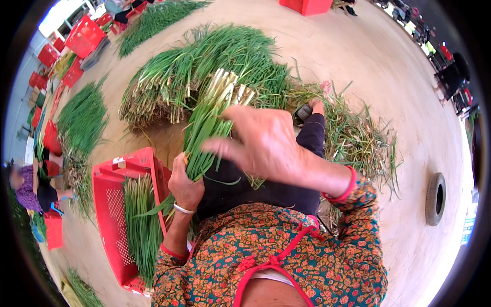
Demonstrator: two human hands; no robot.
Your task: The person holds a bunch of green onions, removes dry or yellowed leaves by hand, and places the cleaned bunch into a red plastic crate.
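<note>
My left hand (pixel 185 185) is closed round the leafy lower part of a bunch of long, flat-leaved greens (pixel 202 125), chives or green garlic by their look. The bunch tilts up and away from me, its pale stalk ends at the top. My right hand (pixel 266 146) is over the right side of the bunch, somewhat blurred, with thumb and forefinger apart. Nothing shows between them; its other fingers are partly hidden. Beyond the bunch lies a big heap of the same greens (pixel 230 48), with brown, rooty ends toward me. More greens (pixel 139 220) lie in the red crate (pixel 110 204) at my left.
Loose trimmed leaves (pixel 358 143) litter the floor at my right, beside my foot (pixel 317 106). Farther right stands a tyre (pixel 436 199). Other piles of greens (pixel 82 115) and red crates (pixel 84 37) are at the left, where another person (pixel 30 189) is bent low.
</note>
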